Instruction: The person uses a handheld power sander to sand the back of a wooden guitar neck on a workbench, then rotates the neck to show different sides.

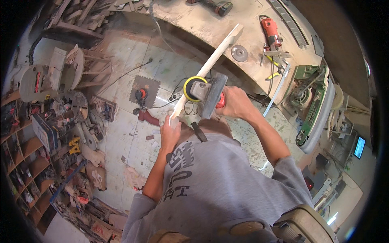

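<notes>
A long pale strip of wood [214, 58] slants from me to the workbench, its far end at the bench edge. My left hand [170, 130] is closed around the near end of the strip. My right hand [236, 103] grips the red handle of a power sander [198, 90], which has a round yellow-rimmed pad. The pad is against or just over the strip; whether they touch I cannot tell. A dark grey block-shaped part [214, 95] of the tool hides some of the handle and fingers.
On the dusty workbench [194, 24] lie a cordless drill [219, 7], a red power tool [271, 31], a grey disc [239, 53] and yellow-handled pliers [274, 68]. A green belt machine [312, 107] stands at right. Another tool [142, 95] and cords lie on the tiled floor.
</notes>
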`<state>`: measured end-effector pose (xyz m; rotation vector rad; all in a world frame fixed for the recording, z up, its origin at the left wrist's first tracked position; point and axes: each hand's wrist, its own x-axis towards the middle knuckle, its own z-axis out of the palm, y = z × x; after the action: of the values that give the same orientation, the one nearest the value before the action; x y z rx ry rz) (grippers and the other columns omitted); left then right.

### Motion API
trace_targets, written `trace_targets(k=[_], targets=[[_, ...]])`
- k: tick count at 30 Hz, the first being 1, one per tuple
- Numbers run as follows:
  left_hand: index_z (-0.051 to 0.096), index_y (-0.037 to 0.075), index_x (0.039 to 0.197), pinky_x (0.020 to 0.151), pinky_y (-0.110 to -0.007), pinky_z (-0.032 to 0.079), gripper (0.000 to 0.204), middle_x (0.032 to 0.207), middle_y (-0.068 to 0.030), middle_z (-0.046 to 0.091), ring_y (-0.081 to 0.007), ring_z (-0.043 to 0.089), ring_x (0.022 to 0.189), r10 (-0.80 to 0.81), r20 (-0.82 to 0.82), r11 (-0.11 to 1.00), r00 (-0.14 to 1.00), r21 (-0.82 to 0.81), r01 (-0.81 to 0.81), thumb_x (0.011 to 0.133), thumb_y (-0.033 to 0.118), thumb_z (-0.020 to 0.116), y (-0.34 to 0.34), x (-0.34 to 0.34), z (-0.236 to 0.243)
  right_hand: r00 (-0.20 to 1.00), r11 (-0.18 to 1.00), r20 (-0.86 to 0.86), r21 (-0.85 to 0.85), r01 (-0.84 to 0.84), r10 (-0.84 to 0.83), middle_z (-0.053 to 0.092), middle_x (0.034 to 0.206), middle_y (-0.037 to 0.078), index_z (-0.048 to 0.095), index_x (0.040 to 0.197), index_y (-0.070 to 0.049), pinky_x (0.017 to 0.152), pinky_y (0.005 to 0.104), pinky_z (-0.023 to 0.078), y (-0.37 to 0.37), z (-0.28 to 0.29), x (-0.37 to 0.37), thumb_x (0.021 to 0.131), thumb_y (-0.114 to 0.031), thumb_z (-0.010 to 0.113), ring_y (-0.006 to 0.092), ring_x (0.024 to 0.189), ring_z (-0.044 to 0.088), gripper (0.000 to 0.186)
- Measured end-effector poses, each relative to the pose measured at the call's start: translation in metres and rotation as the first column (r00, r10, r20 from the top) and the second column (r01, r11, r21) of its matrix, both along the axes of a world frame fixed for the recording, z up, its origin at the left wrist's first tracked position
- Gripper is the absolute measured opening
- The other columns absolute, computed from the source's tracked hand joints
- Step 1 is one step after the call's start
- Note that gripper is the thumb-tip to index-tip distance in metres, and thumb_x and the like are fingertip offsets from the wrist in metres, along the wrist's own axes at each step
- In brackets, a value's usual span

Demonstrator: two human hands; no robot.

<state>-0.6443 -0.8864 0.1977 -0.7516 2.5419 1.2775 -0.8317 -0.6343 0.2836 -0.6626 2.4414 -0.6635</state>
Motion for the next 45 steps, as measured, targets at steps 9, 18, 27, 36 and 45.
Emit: trace_targets(k=[9,18,27,36,45], targets=[[0.056,-0.014,0.127,0.08,-0.052,0.054,0.055,0.097,-0.0337,0.071,-0.05,0.07,0.094,-0.038,0.003,0.999,0.999,0.002,0.038,0.088,0.02,0.075,0.0,0.0,-0.004,0.95,0.95,-0.011,-0.023,0.312,-0.312,0.071,0.084,0.019,0.068,0.108,0.003,0.082,0.0409,0.056,0.058,-0.013,-0.109,0.062,-0.025,0.079,0.0333,0.082,0.072,0.055],[0.057,-0.003,0.109,0.077,-0.056,0.05,0.028,0.091,-0.0318,0.067,-0.054,0.064,0.09,-0.061,-0.091,0.997,0.994,-0.057,0.056,0.092,0.015,0.07,0.005,0.005,-0.008,0.988,0.986,0.062,-0.084,0.147,-0.142,0.071,0.091,0.03,0.065,0.115,0.004,0.083,0.0506,0.056,0.044,-0.004,-0.066,0.062,-0.031,0.082,0.0458,0.088,0.07,0.066],[0.056,-0.002,0.11,0.077,-0.053,0.051,0.029,0.091,-0.0306,0.068,-0.0526,0.066,0.089,-0.041,-0.022,0.998,0.999,-0.04,0.04,0.093,0.018,0.069,0.003,0.01,-0.017,0.997,0.997,0.048,0.033,0.062,-0.064,0.07,0.089,0.031,0.063,0.103,0.005,0.083,0.0533,0.056,0.028,0.004,-0.051,0.064,-0.032,0.081,0.0482,0.089,0.07,0.056],[0.059,-0.003,0.104,0.077,-0.054,0.05,0.025,0.093,-0.0303,0.067,-0.0516,0.065,0.088,-0.049,-0.1,0.996,0.994,-0.073,0.042,0.094,0.017,0.071,0.005,0.011,-0.039,0.928,0.928,-0.023,-0.017,0.371,-0.372,0.071,0.093,0.029,0.064,0.114,0.005,0.085,0.0488,0.054,0.082,-0.029,-0.126,0.061,-0.031,0.08,0.0455,0.09,0.069,0.066],[0.061,-0.002,0.103,0.075,-0.052,0.051,0.025,0.092,-0.0243,0.067,-0.0456,0.066,0.086,0.046,-0.033,0.997,0.998,-0.064,-0.048,0.092,0.017,0.073,0.011,0.023,-0.08,0.869,0.881,0.21,-0.065,0.469,-0.447,0.072,0.097,0.029,0.065,0.109,0.007,0.087,0.048,0.054,0.066,-0.05,-0.077,0.063,-0.029,0.081,0.0465,0.095,0.069,0.06]])
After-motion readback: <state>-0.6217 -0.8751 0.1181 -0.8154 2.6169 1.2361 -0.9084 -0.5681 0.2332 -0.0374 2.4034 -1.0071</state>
